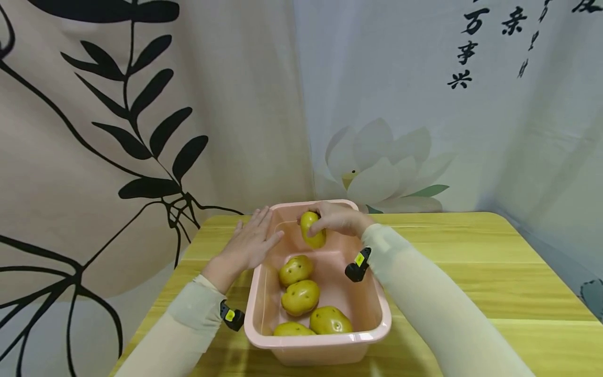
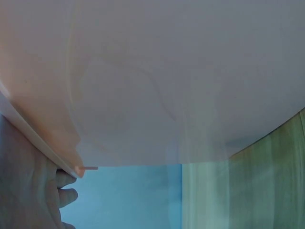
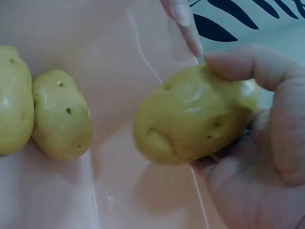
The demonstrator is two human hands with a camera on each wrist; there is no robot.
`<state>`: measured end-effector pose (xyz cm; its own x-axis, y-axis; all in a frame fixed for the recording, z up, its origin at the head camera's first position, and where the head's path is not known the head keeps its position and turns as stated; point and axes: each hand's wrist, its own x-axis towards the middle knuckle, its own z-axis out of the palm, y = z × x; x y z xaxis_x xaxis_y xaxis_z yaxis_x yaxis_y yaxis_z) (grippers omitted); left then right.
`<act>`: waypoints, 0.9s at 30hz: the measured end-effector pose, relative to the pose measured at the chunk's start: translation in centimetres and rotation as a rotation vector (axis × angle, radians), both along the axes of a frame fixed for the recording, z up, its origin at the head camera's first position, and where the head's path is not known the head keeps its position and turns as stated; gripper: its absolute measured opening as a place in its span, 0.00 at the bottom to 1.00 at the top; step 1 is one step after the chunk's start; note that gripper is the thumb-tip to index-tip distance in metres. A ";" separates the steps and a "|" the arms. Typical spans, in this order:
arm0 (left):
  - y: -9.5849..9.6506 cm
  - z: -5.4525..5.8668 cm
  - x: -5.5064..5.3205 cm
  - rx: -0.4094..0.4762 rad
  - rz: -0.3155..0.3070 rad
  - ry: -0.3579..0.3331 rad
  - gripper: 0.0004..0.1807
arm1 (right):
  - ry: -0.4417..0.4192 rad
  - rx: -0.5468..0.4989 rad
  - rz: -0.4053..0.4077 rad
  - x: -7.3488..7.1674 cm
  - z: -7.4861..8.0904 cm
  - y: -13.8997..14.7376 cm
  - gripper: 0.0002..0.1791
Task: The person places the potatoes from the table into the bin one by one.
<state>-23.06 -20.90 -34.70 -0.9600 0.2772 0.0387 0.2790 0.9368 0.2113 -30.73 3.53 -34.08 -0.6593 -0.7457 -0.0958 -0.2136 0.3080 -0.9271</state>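
Observation:
My right hand (image 1: 336,219) grips a yellow potato (image 1: 313,230) over the far end of a pink plastic basin (image 1: 317,340). In the right wrist view, thumb and fingers hold that potato (image 3: 195,117) by one end, above the basin's floor. My left hand (image 1: 252,240) rests with straight fingers on the basin's left rim. The left wrist view shows mostly the basin's outer wall (image 2: 143,95), with part of the left hand (image 2: 28,181) at the edge. Several more potatoes lie inside: one potato (image 1: 296,270) and another potato (image 1: 300,297) touch along the left side, others sit at the near end.
The basin stands on a wood-grain table (image 1: 471,283). Behind the table hangs a pale curtain (image 1: 254,104) with leaf and flower prints. Each wrist carries a small black camera, one left (image 1: 232,316) and one right (image 1: 358,265).

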 end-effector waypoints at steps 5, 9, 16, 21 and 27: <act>0.0 0.0 0.0 -0.006 0.003 0.003 0.48 | 0.051 0.116 0.056 0.3 -0.2 -0.2 0.23; 0.0 0.0 0.0 -0.002 -0.002 0.009 0.47 | 0.051 0.181 0.113 0.5 -0.3 -0.4 0.23; 0.0 0.1 0.1 -0.001 0.001 0.013 0.47 | -0.026 0.211 0.210 0.7 -0.5 -0.7 0.20; 0.0 0.1 0.2 0.007 0.002 0.019 0.48 | -0.114 0.189 0.250 0.8 -0.7 -0.5 0.24; 0.0 -0.1 0.1 0.008 0.006 0.017 0.49 | -0.123 0.200 0.291 1.1 -0.7 -0.6 0.21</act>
<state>-22.94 -20.89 -34.77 -0.9609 0.2709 0.0572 0.2769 0.9368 0.2139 -29.66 2.97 -34.81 -0.3972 -0.8589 -0.3234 -0.2098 0.4280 -0.8791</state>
